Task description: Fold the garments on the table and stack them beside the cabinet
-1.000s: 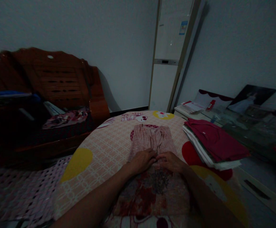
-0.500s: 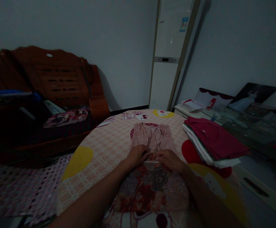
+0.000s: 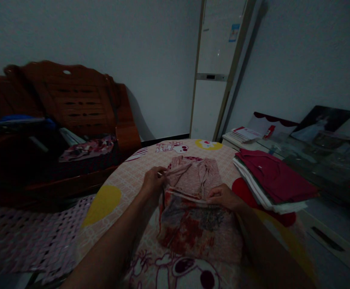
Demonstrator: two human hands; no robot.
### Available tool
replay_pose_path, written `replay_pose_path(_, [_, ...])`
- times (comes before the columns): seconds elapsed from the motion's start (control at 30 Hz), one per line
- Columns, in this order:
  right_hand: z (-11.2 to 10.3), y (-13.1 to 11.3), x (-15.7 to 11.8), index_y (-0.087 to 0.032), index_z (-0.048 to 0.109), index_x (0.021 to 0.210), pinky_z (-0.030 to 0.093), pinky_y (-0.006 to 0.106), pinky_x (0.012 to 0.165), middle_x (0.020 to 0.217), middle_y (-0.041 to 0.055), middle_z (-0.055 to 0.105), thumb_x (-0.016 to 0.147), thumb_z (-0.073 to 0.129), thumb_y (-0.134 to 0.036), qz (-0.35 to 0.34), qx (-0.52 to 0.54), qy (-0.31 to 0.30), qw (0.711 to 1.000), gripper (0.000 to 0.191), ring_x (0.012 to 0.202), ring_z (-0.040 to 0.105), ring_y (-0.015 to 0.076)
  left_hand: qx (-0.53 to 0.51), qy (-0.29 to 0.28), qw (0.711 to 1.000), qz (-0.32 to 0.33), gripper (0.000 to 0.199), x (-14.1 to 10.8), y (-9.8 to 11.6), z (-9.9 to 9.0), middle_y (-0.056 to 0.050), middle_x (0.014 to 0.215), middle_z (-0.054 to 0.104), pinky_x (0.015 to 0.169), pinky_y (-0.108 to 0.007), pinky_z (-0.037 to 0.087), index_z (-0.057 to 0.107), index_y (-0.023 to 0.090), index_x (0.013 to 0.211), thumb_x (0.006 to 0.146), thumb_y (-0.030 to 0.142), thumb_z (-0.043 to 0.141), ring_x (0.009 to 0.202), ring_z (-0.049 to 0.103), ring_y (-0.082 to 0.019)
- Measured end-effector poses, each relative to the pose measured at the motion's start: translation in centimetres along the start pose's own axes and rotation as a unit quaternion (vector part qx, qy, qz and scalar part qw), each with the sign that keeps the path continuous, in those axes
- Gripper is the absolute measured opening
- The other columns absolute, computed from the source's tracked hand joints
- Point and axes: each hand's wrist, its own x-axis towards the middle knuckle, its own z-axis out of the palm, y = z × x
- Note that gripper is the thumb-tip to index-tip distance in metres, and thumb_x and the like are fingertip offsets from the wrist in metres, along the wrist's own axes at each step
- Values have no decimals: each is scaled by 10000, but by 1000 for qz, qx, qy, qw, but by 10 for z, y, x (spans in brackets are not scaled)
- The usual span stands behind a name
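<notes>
A pinkish shirt with a red and grey print lies partly folded on the round table, its plain pink part spread toward the far side. My left hand pinches the shirt's left edge and lifts it a little off the cloth. At the right, my right hand is closed on the edge of the printed layer, near the middle of the garment. The fingertips of both hands are partly lost in the fabric and dim light.
A patterned tablecloth covers the table. Folded clothes, dark red on top, are stacked at its right edge. A glass-topped cabinet stands beyond them. At left are a wooden bench and a woven pink seat.
My left hand has moved left from the garment's middle to its left edge, pulling the fabric up. My right hand has shifted slightly right. The printed layer's edge now slants.
</notes>
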Motion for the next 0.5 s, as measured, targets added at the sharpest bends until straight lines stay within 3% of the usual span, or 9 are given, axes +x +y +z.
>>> replay_pose_path(0.1, [-21,-3,-10,-145,725,657,390,221,550,598,-5,629,590,787,-368,6,42,3,999,241,573,526,118,-20,62,994,-93,234,12,-24,-22,-47,738,684,618,-268,456,703,179,821,596,169,638,674,626,-195])
replay_pose_path(0.2, [-18,-12,-17,-138,725,645,382,209,527,593,-3,634,561,811,-374,9,87,-50,995,265,550,515,105,-37,61,991,-115,61,15,-36,-28,-39,593,625,583,-269,411,657,192,628,568,183,663,664,602,-216])
replay_pose_path(0.33, [25,-29,-23,-131,743,721,361,183,483,584,-20,620,595,833,-396,22,80,-217,973,307,508,496,79,-23,75,992,-103,32,14,-37,-22,-21,578,589,603,-262,391,614,198,590,599,183,640,674,574,-197])
replay_pose_path(0.43, [63,-42,-27,-144,754,833,371,169,472,599,-36,626,685,795,-400,14,30,-402,915,299,487,501,68,-33,92,989,-107,31,15,-40,-17,-22,626,599,610,-258,395,591,198,627,647,202,615,667,567,-181])
replay_pose_path(0.5, [78,-47,-26,-145,747,833,389,169,485,633,-31,646,714,774,-387,-4,8,-449,894,271,511,533,77,-67,98,986,-118,31,16,-45,-15,-27,643,603,595,-255,395,587,197,654,659,222,604,652,566,-177])
